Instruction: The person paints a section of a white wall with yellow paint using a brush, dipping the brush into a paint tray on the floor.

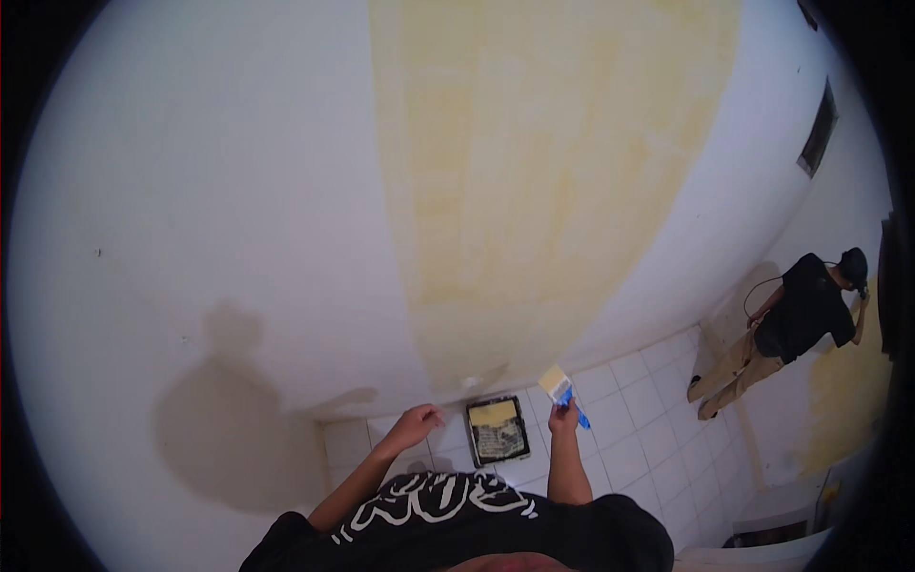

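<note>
My right hand (564,415) grips the blue handle of a wide paintbrush (554,380), whose bristles point up and are coated in pale yellow paint. Holding nothing, my left hand (416,426) hovers in front of the wall with its fingers loosely bent. Between the two hands, lower down on the floor, lies a black paint tray (525,437). Yellow paint (493,413) fills its far end, and its ribbed ramp is smeared. Ahead rises a white wall (236,164) with a broad pale yellow painted band (529,171), streaky in places.
White floor tiles (629,407) run along the wall's foot. To the right, another person (804,314) in a black shirt and cap faces a partly yellow side wall (836,386). A dark rectangular opening (818,136) sits high on the right. My shadow (221,422) falls at left.
</note>
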The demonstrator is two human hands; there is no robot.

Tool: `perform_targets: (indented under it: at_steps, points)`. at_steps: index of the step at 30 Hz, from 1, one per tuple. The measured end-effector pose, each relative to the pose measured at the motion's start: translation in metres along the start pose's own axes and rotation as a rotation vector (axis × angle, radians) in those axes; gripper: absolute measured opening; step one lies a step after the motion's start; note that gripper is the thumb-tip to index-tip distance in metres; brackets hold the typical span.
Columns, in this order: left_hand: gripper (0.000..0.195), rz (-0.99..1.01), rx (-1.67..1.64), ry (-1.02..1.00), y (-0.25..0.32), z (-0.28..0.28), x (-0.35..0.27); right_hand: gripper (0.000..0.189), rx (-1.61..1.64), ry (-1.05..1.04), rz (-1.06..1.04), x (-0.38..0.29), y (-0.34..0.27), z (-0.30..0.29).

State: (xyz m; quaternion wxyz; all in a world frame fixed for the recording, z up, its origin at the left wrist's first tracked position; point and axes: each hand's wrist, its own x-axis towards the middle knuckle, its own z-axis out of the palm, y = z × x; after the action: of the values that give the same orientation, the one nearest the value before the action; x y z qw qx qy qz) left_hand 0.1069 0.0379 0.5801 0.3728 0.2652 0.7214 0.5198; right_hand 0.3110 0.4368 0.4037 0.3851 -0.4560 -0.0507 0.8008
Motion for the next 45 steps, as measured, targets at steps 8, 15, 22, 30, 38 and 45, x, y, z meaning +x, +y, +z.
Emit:
perform_targets:
  at_steps: [8, 15, 22, 30, 38, 45]
  points:
    - [0.026, 0.212, 0.131, 0.178, 0.124, -0.045, -0.063, 0.028, 0.238, -0.466, -0.024, -0.111, -0.03, 0.049]
    - [0.023, 0.477, 0.378, 0.399, 0.279, -0.1, -0.136, 0.028, 0.327, -0.764, -0.128, -0.258, -0.082, 0.152]
    - [0.02, 0.952, 0.727, 0.914, 0.37, -0.165, -0.143, 0.032, 0.266, -0.883, -0.132, -0.319, -0.117, 0.244]
    - [0.026, 1.06, 1.082, 1.229, 0.5, -0.223, -0.155, 0.032, 0.108, -1.178, -0.281, -0.477, -0.173, 0.418]
    - [0.036, 1.246, 1.248, 1.54, 0.601, -0.314, -0.19, 0.032, 0.114, -1.675, -1.039, -0.71, -0.159, 0.587]
    - [0.05, 1.261, 1.456, 1.702, 0.625, -0.396, -0.205, 0.028, -0.145, -1.554, -1.898, -0.808, -0.135, 0.693]
